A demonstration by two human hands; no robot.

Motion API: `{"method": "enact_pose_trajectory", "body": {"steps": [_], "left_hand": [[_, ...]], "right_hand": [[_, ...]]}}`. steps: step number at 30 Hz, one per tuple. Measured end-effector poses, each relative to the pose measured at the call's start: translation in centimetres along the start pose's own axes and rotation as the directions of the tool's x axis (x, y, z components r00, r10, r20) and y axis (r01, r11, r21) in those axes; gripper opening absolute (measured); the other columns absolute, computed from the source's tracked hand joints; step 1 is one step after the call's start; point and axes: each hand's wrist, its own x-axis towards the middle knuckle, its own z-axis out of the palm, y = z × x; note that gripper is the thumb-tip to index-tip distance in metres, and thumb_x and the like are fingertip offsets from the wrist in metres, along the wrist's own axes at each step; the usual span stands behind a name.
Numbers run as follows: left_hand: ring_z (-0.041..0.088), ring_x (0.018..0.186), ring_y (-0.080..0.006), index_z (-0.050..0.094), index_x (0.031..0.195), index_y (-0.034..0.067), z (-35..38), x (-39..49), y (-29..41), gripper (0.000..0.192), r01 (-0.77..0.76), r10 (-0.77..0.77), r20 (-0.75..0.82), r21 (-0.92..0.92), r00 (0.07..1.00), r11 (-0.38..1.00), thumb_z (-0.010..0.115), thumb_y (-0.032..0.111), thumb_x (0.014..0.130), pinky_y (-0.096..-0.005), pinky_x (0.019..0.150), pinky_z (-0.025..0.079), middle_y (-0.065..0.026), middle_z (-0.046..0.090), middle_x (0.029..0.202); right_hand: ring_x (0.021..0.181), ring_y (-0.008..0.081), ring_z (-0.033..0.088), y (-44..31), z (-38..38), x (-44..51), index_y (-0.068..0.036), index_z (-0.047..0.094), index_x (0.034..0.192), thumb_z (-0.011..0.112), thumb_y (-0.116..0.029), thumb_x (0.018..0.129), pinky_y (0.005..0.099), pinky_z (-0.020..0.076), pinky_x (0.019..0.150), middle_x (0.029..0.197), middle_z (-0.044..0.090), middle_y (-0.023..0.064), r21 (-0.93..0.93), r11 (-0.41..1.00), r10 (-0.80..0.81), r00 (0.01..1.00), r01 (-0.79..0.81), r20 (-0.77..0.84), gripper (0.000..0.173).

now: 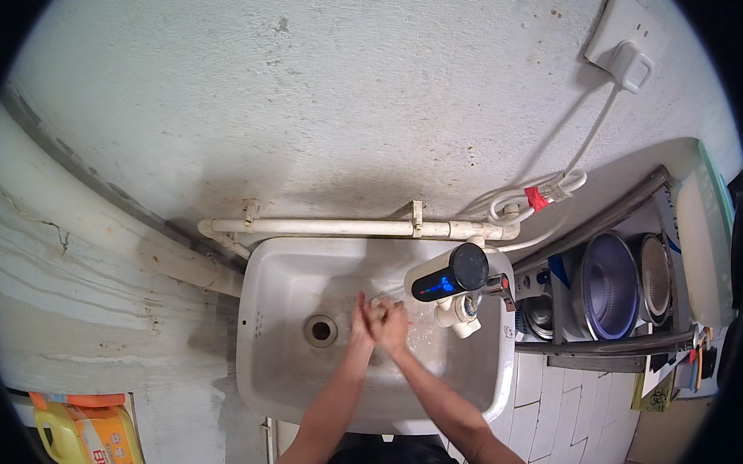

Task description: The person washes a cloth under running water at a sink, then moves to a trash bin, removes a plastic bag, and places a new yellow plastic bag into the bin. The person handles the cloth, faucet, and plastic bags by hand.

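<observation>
Over the white ceramic sink [290,378], my left hand [361,322] and my right hand [392,329] are pressed together, palm towards palm. Clear water falls on them from an electric instant-heating tap [428,278] at their upper right. My right fingers bend across the left palm, and whether anything small lies between them is hidden. The tap has a black round top, a lit display and a chrome lever handle [499,287] with a red mark. Left of my hands is the round drain [320,331]. Wet splashes cover the basin floor to the right.
White plastic pipe [328,227] runs along the wall behind the sink. A plugged-in power cable [593,133] hangs from a socket [628,41], coiled with red tape. On the right, a metal rack [602,349] holds metal bowls [608,286]. A yellow jug [89,434] stands lower left.
</observation>
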Motion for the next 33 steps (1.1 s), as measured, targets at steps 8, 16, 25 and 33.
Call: {"method": "enact_pose_trajectory", "body": {"steps": [8, 16, 25, 33], "left_hand": [[0.051, 0.097, -0.0274, 0.051, 0.102, 0.006, -1.3, 0.8, -1.7, 0.044, -0.253, 0.352, -0.358, 0.295, 0.865, 0.922, 0.035, 0.042, 0.084, -0.0460, 0.092, 0.030, -0.0114, 0.054, 0.102], [0.052, 0.092, -0.0189, 0.053, 0.095, 0.006, 0.9, 0.3, -1.6, 0.030, -0.268, 0.435, -0.435, 0.394, 0.788, 0.879, 0.039, 0.031, 0.085, -0.0312, 0.080, 0.043, -0.0087, 0.055, 0.095], [0.053, 0.078, -0.0193, 0.049, 0.080, 0.008, 2.3, -0.6, 0.0, 0.032, -0.101, 0.215, -0.438, 0.268, 0.873, 0.958, 0.050, 0.040, 0.079, -0.0348, 0.071, 0.043, -0.0060, 0.054, 0.081], [0.057, 0.076, -0.0244, 0.051, 0.097, 0.008, 1.2, 1.6, 0.0, 0.041, 0.058, 0.223, -0.524, 0.466, 0.822, 0.883, 0.048, 0.046, 0.081, -0.0403, 0.069, 0.047, -0.0084, 0.058, 0.088]], "right_hand": [[0.062, 0.0296, 0.055, -3.7, -2.6, -1.9, -0.006, 0.061, 0.059, 0.057, -0.026, 0.076, 0.0370, 0.0451, 0.058, 0.064, 0.055, 0.0118, -0.129, 0.917, -0.394, 0.906, 0.377, -0.154, 0.026], [0.062, 0.0347, 0.057, 1.2, 2.6, 3.5, -0.001, 0.059, 0.068, 0.046, -0.029, 0.081, 0.0400, 0.0450, 0.057, 0.067, 0.059, 0.0165, 0.102, 0.984, 0.157, 0.979, -0.144, -0.133, 0.034], [0.080, 0.0332, 0.056, 5.7, 0.4, 4.6, 0.000, 0.059, 0.083, 0.049, -0.019, 0.077, 0.0401, 0.0435, 0.071, 0.082, 0.059, 0.0200, -0.106, 0.993, 0.055, 0.996, -0.046, 0.077, 0.022], [0.098, 0.0258, 0.051, 2.3, -3.7, -2.3, 0.001, 0.048, 0.110, 0.044, 0.003, 0.076, 0.0316, 0.0396, 0.084, 0.107, 0.054, 0.0151, 0.712, 0.696, -0.161, 0.945, -0.097, 0.285, 0.035]]}}
